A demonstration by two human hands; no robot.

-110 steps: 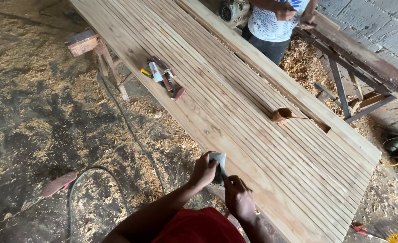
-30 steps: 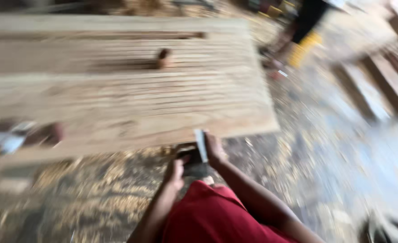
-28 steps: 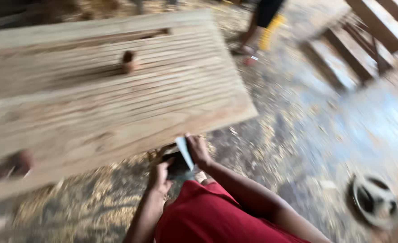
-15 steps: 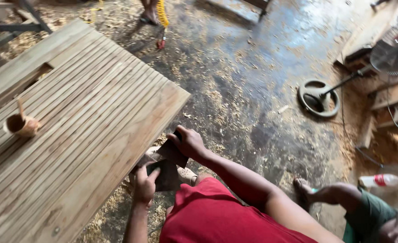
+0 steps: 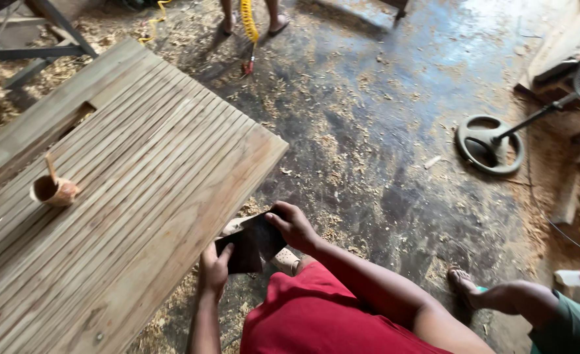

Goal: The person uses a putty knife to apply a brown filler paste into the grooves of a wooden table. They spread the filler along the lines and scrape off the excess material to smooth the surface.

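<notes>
That dark sheet of sandpaper, held just off the slatted wooden panel, looks light and floppy, so left hand and right hand pinching opposite edges seems right.

Grooved wooden panel blocks the frame's left beside my hands; bare floor lies open upper right, fan base beyond.

Table occupies frame left, a cup on it; fan base on floor, upper right.
</notes>
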